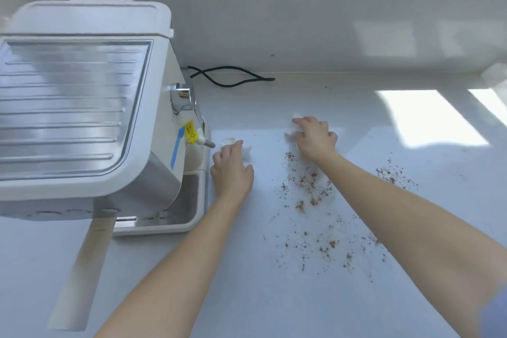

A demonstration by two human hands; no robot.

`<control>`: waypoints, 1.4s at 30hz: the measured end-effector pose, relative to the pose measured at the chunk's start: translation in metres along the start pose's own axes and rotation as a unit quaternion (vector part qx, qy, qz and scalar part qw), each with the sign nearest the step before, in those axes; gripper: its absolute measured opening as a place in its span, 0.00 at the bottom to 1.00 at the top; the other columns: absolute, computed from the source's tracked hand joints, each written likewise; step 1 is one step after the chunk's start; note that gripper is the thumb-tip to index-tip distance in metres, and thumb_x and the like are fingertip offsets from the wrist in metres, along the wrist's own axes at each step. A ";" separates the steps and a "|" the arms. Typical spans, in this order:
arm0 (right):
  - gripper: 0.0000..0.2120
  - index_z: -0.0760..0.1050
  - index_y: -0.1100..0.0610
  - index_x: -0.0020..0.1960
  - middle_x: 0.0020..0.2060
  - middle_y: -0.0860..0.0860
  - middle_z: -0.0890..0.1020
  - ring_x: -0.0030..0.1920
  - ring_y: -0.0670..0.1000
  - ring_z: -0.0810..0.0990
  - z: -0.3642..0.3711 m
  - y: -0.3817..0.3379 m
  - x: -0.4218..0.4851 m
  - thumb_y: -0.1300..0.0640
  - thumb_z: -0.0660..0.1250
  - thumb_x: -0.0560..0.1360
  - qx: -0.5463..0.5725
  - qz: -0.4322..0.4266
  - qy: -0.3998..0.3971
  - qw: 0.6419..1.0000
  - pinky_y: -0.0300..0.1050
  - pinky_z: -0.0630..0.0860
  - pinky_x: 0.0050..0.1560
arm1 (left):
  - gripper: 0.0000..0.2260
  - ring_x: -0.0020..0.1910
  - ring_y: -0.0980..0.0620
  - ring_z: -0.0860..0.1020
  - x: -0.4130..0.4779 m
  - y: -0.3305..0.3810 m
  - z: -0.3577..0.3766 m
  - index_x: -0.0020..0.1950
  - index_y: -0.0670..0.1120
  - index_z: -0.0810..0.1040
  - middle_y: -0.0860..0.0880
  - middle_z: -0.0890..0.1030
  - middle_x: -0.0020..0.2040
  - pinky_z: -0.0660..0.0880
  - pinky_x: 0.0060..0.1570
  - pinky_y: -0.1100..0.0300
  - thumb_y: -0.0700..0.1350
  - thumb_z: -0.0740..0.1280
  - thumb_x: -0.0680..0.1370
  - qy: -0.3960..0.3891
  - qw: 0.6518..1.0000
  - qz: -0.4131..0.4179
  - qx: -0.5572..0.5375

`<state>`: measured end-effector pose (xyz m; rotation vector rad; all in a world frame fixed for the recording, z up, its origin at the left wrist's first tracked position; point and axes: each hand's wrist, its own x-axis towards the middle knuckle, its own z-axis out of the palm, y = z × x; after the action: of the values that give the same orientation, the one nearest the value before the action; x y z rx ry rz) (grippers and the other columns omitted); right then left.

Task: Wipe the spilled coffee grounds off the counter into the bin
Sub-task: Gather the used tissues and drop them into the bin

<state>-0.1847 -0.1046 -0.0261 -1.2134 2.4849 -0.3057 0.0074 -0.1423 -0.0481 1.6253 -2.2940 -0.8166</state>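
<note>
A tissue [291, 134] is pinned flat under the right hand [315, 136], grip pressed on it, just beyond the grounds [312, 192] strewn on the desk [274, 296], likely so they can be dragged nearer. Another wad [248, 149] is clamped under the left hand [231, 173]. No bin is seen.

The left hand [231, 169] lies on top of a white wad [248, 149], so most of the wad is hidden. The right hand [315, 136] covers another white scrap [289, 136], maybe tissue; it is too blurry to tell. The right arm hides some coffee grounds [310, 189]. The coffee machine [82, 107] is cut off at the left edge. Both elbows run out of the bottom.
</note>
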 end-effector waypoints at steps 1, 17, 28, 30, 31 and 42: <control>0.19 0.74 0.47 0.65 0.67 0.52 0.71 0.67 0.58 0.65 0.001 0.000 0.003 0.59 0.55 0.78 -0.003 0.000 0.010 1.000 0.56 0.60 0.64 | 0.22 0.61 0.42 0.67 0.002 -0.002 -0.001 0.67 0.49 0.68 0.47 0.72 0.65 0.67 0.54 0.50 0.40 0.63 0.73 0.013 1.000 0.008 -0.005; 0.09 0.79 0.49 0.48 0.49 0.49 0.80 0.42 0.48 0.76 -0.016 0.013 -0.078 0.58 0.61 0.75 0.163 -0.027 0.170 0.972 0.50 0.71 0.55 | 0.07 0.49 0.46 0.74 -0.051 0.039 -0.029 0.46 0.47 0.78 0.49 0.81 0.47 0.66 0.46 0.55 0.38 0.63 0.72 0.014 0.990 0.117 -0.075; 0.09 0.75 0.49 0.47 0.36 0.43 0.76 0.34 0.44 0.76 -0.017 0.091 -0.258 0.60 0.60 0.72 0.247 0.011 0.146 0.958 0.46 0.74 0.40 | 0.08 0.46 0.47 0.72 -0.218 0.082 -0.010 0.47 0.46 0.77 0.52 0.78 0.43 0.69 0.48 0.52 0.37 0.62 0.71 -0.066 0.961 0.255 -0.087; 0.09 0.74 0.49 0.45 0.32 0.42 0.74 0.29 0.42 0.71 -0.005 0.109 -0.295 0.62 0.60 0.71 0.269 0.012 0.144 0.952 0.42 0.70 0.36 | 0.08 0.45 0.47 0.72 -0.254 0.080 -0.004 0.47 0.46 0.77 0.51 0.78 0.42 0.70 0.46 0.52 0.37 0.63 0.71 -0.092 0.945 0.303 -0.083; 0.09 0.74 0.50 0.44 0.30 0.43 0.73 0.28 0.42 0.70 0.001 0.118 -0.315 0.62 0.60 0.70 0.275 0.008 0.144 0.951 0.41 0.68 0.34 | 0.07 0.44 0.47 0.72 -0.272 0.078 -0.001 0.46 0.46 0.77 0.50 0.77 0.41 0.70 0.44 0.52 0.38 0.64 0.70 -0.104 0.935 0.329 -0.080; 0.08 0.73 0.46 0.42 0.38 0.42 0.78 0.35 0.44 0.74 0.113 0.185 -0.472 0.58 0.61 0.71 0.229 0.084 0.030 0.969 0.43 0.72 0.38 | 0.07 0.46 0.50 0.71 -0.387 -0.012 0.070 0.48 0.50 0.76 0.54 0.73 0.42 0.71 0.45 0.53 0.41 0.62 0.73 -0.294 0.906 0.304 -0.005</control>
<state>-0.0028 0.3777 -0.0883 -0.8103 2.3587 -0.8253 0.1264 0.2330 -0.0587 0.5865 -2.9237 -1.2471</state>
